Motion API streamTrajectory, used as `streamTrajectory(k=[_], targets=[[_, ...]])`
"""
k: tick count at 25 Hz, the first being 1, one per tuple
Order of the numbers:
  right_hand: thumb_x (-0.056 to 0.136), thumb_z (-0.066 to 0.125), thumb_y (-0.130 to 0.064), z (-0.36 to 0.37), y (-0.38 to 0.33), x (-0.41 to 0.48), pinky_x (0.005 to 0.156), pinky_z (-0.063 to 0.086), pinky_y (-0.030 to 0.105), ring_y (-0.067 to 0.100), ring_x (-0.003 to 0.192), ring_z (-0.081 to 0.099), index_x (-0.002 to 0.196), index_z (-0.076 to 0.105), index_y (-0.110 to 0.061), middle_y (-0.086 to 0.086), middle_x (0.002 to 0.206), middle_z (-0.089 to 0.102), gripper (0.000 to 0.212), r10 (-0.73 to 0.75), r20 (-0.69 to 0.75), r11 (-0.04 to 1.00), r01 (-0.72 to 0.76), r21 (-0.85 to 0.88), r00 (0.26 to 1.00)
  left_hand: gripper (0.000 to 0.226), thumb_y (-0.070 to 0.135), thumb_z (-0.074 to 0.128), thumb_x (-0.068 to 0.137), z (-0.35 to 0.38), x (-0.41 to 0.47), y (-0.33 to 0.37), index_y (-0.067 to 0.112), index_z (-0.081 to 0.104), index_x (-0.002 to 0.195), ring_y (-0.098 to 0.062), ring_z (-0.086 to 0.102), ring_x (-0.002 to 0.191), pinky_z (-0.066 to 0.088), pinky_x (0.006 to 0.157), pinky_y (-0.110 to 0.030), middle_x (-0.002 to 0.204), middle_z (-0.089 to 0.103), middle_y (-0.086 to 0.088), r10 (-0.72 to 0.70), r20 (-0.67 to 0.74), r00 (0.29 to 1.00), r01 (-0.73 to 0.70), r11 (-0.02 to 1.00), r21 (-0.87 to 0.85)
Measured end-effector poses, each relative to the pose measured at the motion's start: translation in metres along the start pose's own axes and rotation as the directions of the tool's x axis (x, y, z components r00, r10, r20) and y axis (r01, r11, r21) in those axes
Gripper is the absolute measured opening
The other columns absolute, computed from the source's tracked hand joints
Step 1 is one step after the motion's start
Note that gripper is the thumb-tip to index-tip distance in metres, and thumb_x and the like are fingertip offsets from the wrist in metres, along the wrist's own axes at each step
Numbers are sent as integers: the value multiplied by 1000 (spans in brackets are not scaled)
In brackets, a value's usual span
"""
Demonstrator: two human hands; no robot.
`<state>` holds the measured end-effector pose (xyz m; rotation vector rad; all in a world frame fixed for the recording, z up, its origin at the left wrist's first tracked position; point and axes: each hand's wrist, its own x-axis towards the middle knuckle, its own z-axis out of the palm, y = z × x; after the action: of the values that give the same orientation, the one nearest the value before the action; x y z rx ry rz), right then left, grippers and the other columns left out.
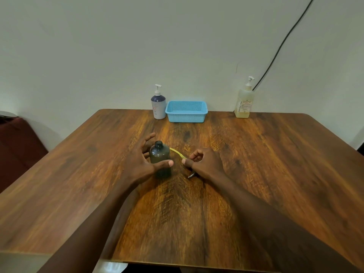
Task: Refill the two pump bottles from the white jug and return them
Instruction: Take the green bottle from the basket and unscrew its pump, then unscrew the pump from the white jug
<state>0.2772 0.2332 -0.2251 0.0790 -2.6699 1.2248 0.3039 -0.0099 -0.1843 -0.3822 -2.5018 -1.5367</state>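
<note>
Key geometry: the dark bottle (160, 156) stands upright mid-table (275, 164), straight ahead of you. Its long axis is vertical and the neck is open and facing up, with no pump on it. Your left hand (141, 162) is the one on it, thumb across the near face and fingers splayed round the far-left side. That reads as a loose cupping hold, not a hard clamp. Your right hand (206, 162) sits just right of the bottle, not touching it, fingers curled in around the pump head (191, 175). Only a dark tip of the pump head pokes out under the palm. The yellowish dip tube (177, 153) runs from that thumb up and left toward the bottle's shoulder. Its far end is outside the neck; I can't tell if it touches. My read: the bottle is uncapped and ready to fill, and the pump needs parking first. Problem: there's no white jug in view, so I can't give you a bearing to it. The bottle is smoky dark plastic, round, with a short neck, and the fill level is unreadable through the tint. At the far edge, a blue-and-white pump bottle (158, 105) stands just left of a blue basket (186, 112). A pale pump bottle (244, 101) with yellowish liquid near its base stands well off to the far right. I can't tell which of the two is the second refill target.
</note>
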Motion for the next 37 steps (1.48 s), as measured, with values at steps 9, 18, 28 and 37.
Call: streamTrajectory(k=[9,18,28,37], targets=[[80,81,-50,-55,-20,30,69,51,21,3,86,63,100,72,-27,-14,93,69,32,-41,-179,993,60,104,983,98,56,87,67,4,68,75,31,39,150,-9,57,118,50,82,-11,143,53,8,112,124,986,-131,979,154],[81,83,-44,-142,38,135,90,59,32,10,93,66,110,69,-19,-6,105,71,40,161,-473,966,-40,255,866,84,42,90,70,143,234,124,22,50,141,-20,61,115,49,95,-28,137,60,-5,124,135,983,-158,947,278],[72,82,-62,-174,125,285,94,47,33,26,121,58,145,42,-17,6,138,58,95,279,-573,960,-215,178,770,83,32,90,72,260,364,93,24,47,142,-25,55,123,52,100,-38,139,57,-4,94,132,987,-132,941,312],[66,86,-51,-170,154,327,77,44,31,25,106,64,126,59,-16,6,117,67,75,248,-540,961,-273,36,805,87,34,91,69,270,372,71,25,46,142,-25,54,126,49,105,-45,140,56,-3,62,148,987,-104,950,294]])
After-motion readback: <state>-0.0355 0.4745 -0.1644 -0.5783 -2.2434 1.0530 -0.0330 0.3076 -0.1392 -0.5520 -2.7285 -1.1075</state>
